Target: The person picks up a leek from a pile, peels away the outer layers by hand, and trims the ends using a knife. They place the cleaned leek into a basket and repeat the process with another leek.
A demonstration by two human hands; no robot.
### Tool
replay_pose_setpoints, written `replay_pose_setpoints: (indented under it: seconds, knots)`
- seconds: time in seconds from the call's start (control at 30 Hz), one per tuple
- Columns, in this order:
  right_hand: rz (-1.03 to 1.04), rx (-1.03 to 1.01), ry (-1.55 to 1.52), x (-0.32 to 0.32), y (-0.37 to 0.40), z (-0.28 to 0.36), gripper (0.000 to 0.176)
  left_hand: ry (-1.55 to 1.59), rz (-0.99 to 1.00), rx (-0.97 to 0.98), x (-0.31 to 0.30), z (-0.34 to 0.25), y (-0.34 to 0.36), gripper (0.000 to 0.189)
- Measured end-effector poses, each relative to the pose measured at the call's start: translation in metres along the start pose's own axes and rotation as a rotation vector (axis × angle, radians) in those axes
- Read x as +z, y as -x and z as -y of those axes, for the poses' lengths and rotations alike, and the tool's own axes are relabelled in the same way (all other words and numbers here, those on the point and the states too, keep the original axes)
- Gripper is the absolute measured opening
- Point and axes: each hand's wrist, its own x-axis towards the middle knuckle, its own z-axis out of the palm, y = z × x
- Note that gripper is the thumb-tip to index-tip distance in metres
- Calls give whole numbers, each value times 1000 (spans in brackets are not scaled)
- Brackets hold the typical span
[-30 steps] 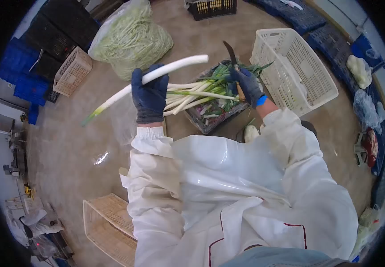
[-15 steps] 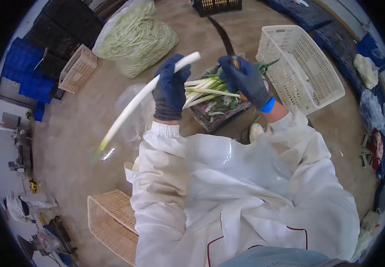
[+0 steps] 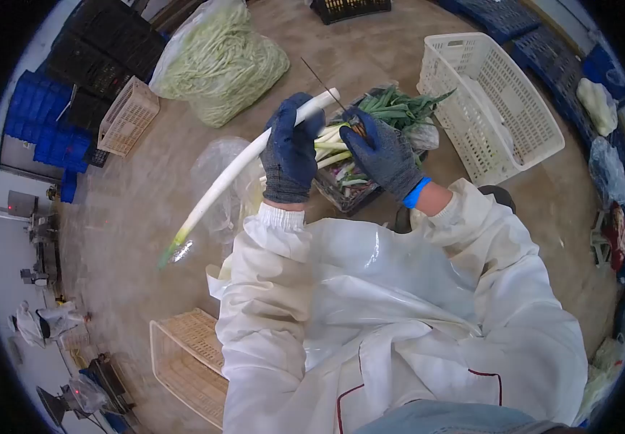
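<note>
My left hand (image 3: 290,148), in a dark blue glove, is closed around a long white leek (image 3: 229,173). The leek slants from its white end at the upper right to its green tip at the lower left. My right hand (image 3: 383,153), gloved with a blue band at the wrist, grips the handle of a knife (image 3: 322,82). Its blade is seen nearly edge-on and reaches the leek's white end. Below the hands, a dark crate (image 3: 350,202) holds more leeks (image 3: 399,107) and trimmings.
A large bag of green vegetables (image 3: 229,69) stands at the upper left. To the right is a white crate (image 3: 544,137). Other light crates (image 3: 182,347) (image 3: 130,119) lie at the lower left and upper left. Clear plastic (image 3: 215,181) lies on the floor.
My right hand has moved left and down, bringing the knife from upright beyond the hands to the leek's white end. My left hand has shifted slightly right with the leek.
</note>
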Motion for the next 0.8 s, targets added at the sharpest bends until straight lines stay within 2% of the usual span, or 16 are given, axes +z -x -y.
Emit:
replay_pose_setpoints:
  seconds: [0.07, 0.13, 0.2, 0.23, 0.3, 0.37, 0.43, 0.5, 0.6, 0.63, 0.7, 0.77, 0.8]
  knots:
    - [-14, 6, 10, 0, 2, -1, 33, -31, 7, -6, 1, 1, -1, 22]
    - [1, 35, 34, -1, 4, -1, 30, -290, 18, 145, -5, 8, -3, 22]
    - [127, 242, 102, 5, 25, -6, 32, -361, 4, 213, -17, 11, -10, 21]
    - [190, 343, 133, 12, 35, -15, 33, -302, -13, 205, -28, 6, -15, 21]
    - [421, 411, 225, 29, 62, -68, 40, -74, -83, 167, -27, -17, -17, 20]
    - [523, 657, 83, 40, 86, -118, 42, 88, -99, 140, -29, -40, -14, 19]
    - [501, 726, 159, 67, 104, -207, 41, 107, -70, 141, -39, -59, -8, 21]
    - [395, 828, 499, 41, 70, -186, 43, 51, -58, 169, -57, -77, -8, 22]
    - [207, 765, 518, 16, 40, -201, 46, -171, -156, 222, -90, -123, 23, 25]
    - [144, 758, 554, 13, 29, -209, 48, -343, -195, 246, -105, -143, 40, 26]
    - [114, 635, 606, 12, 21, -254, 62, -663, -307, 260, -143, -180, 89, 28]
    - [301, 588, 761, 4, 17, -294, 72, -453, -597, 338, -118, -187, 155, 30]
    - [357, 599, 833, 2, 13, -273, 73, -520, -762, 355, -134, -195, 193, 31]
